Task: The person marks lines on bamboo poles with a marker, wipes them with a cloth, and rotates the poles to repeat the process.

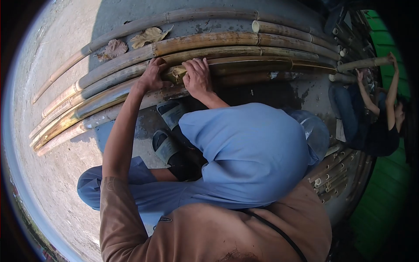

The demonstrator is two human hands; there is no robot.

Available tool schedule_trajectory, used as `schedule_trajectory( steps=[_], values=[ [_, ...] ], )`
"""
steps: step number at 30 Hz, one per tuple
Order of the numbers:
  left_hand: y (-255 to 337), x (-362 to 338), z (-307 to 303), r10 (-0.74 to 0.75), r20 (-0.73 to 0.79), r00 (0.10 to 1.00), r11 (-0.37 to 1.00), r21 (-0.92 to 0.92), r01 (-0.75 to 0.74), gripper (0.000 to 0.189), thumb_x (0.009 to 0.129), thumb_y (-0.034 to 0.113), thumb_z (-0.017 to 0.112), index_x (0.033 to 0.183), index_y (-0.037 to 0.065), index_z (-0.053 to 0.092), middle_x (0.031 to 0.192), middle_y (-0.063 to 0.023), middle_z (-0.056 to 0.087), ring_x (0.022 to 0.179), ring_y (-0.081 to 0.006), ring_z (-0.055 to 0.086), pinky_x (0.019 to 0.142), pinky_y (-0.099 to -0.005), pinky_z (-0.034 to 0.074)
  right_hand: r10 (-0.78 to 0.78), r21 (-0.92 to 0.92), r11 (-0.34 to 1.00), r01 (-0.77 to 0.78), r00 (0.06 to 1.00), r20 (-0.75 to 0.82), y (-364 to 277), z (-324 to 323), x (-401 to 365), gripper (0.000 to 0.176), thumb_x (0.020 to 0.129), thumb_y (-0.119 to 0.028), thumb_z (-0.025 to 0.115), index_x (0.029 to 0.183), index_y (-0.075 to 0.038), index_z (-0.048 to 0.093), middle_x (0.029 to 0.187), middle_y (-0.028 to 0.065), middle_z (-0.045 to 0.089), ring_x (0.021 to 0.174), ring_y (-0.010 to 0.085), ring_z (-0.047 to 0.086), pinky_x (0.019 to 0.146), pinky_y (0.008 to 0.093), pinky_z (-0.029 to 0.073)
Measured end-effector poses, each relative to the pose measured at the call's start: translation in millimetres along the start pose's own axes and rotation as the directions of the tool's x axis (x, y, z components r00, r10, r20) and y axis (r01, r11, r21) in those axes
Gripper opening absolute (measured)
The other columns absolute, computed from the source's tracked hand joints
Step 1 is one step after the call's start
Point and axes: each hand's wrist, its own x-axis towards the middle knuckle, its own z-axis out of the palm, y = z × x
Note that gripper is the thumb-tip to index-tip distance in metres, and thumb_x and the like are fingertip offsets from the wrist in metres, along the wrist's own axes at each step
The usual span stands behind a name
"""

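Several long bamboo poles lie side by side on the ground in front of my knees. My left hand (153, 75) rests on a split, wet-looking bamboo pole (248, 65), its fingers bent over the far edge and its thumb apart. Just to the right, my right hand (198, 78) lies on the same pole with its fingers curled over the top. Between the two hands, a rough, broken patch (178, 73) shows on the bamboo. Whether the fingers grip the pole underneath is hidden.
Dry leaves (150, 36) lie between the far poles. A co-worker (379, 118) at the right holds a bamboo piece (364, 64) with both hands. Cut bamboo lengths (334, 172) are stacked near a clear plastic container (315, 133). Sandals (168, 146) are on my feet.
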Motion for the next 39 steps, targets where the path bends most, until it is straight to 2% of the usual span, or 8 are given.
schedule_trajectory(
  steps=[4, 12, 15, 18, 22, 28, 34, 39],
  values=[
    [-8, -9, 11, 0.076, -0.083, 0.994, 0.996, 0.046, -0.073, 0.084, 0.068, 0.040, 0.091, 0.137, 0.000, 0.064, 0.132, -0.0232, 0.059, 0.129, -0.0439, 0.053, 0.112, -0.0501, 0.044, -0.009, 0.001, 1.000, 0.009, 1.000, 0.010, 4, -1, 5, 0.040, 0.089, -0.014, 0.063, 0.128, -0.006, 0.068, 0.125, 0.0160, 0.069, 0.129, 0.0351, 0.060, 0.124, 0.0622, 0.032],
    [16, -10, 10, -0.059, -0.049, 0.997, 0.983, 0.169, 0.066, 0.100, 0.068, 0.044, 0.092, 0.145, -0.003, 0.048, 0.146, -0.0221, 0.050, 0.142, -0.0436, 0.045, 0.118, -0.0503, 0.042, 0.375, -0.463, 0.736, -0.494, 0.867, -0.328, 204, -142, 2, 0.035, 0.094, -0.020, 0.058, 0.124, -0.010, 0.070, 0.120, 0.0167, 0.074, 0.120, 0.0360, 0.066, 0.124, 0.0612, 0.033],
    [28, -9, 10, -0.099, -0.050, 0.994, 0.965, 0.239, 0.108, 0.094, 0.069, 0.043, 0.093, 0.142, 0.002, 0.049, 0.147, -0.0194, 0.048, 0.144, -0.0395, 0.044, 0.117, -0.0498, 0.043, 0.358, -0.481, 0.756, -0.444, 0.896, -0.264, 197, -118, 5, 0.034, 0.093, -0.020, 0.059, 0.123, -0.010, 0.070, 0.118, 0.0167, 0.074, 0.119, 0.0364, 0.066, 0.124, 0.0617, 0.032],
    [24, -11, 17, -0.078, -0.087, 0.993, 0.959, 0.267, 0.099, 0.086, 0.070, 0.043, 0.092, 0.136, 0.005, 0.053, 0.141, -0.0170, 0.051, 0.140, -0.0381, 0.047, 0.116, -0.0488, 0.043, 0.270, -0.263, 0.920, -0.290, 0.957, -0.111, 103, -48, 12, 0.034, 0.091, -0.017, 0.063, 0.122, -0.007, 0.070, 0.109, 0.0162, 0.073, 0.112, 0.0364, 0.067, 0.124, 0.0614, 0.033],
    [27, -9, 15, -0.070, -0.076, 0.995, 0.957, 0.278, 0.088, 0.077, 0.069, 0.042, 0.092, 0.130, 0.008, 0.057, 0.129, -0.0143, 0.056, 0.131, -0.0373, 0.052, 0.111, -0.0499, 0.045, -0.094, -0.042, 0.995, 0.093, 0.996, -0.004, -15, 28, 7, 0.038, 0.087, -0.014, 0.065, 0.124, -0.005, 0.069, 0.117, 0.0155, 0.072, 0.116, 0.0345, 0.066, 0.121, 0.0611, 0.036],
    [12, -9, 19, -0.001, -0.098, 0.995, 0.983, 0.181, 0.018, 0.071, 0.066, 0.039, 0.092, 0.124, 0.009, 0.064, 0.122, -0.0160, 0.058, 0.125, -0.0396, 0.054, 0.107, -0.0523, 0.047, 0.111, -0.090, 0.989, -0.114, 0.993, -0.037, 40, -15, 17, 0.036, 0.088, -0.016, 0.063, 0.122, -0.005, 0.070, 0.106, 0.0145, 0.075, 0.108, 0.0347, 0.069, 0.122, 0.0617, 0.034],
    [-22, 17, 7, -0.036, 0.141, 0.989, 0.989, -0.140, 0.056, 0.088, 0.063, 0.044, 0.095, 0.134, -0.001, 0.069, 0.131, -0.0285, 0.070, 0.125, -0.0409, 0.065, 0.112, -0.0447, 0.049, 0.247, -0.491, 0.781, -0.387, 0.913, -0.326, 219, -129, -17, 0.033, 0.093, -0.017, 0.059, 0.123, -0.009, 0.071, 0.113, 0.0150, 0.074, 0.117, 0.0373, 0.066, 0.123, 0.0597, 0.035],
    [-9, 24, -8, -0.097, 0.268, 0.959, 0.976, -0.161, 0.144, 0.092, 0.064, 0.044, 0.097, 0.137, -0.003, 0.067, 0.135, -0.0248, 0.070, 0.129, -0.0384, 0.064, 0.114, -0.0428, 0.048, 0.279, -0.441, 0.816, -0.373, 0.923, -0.263, 193, -105, -6, 0.035, 0.093, -0.017, 0.060, 0.126, -0.008, 0.069, 0.115, 0.0162, 0.074, 0.117, 0.0360, 0.067, 0.126, 0.0585, 0.032]
  ],
)
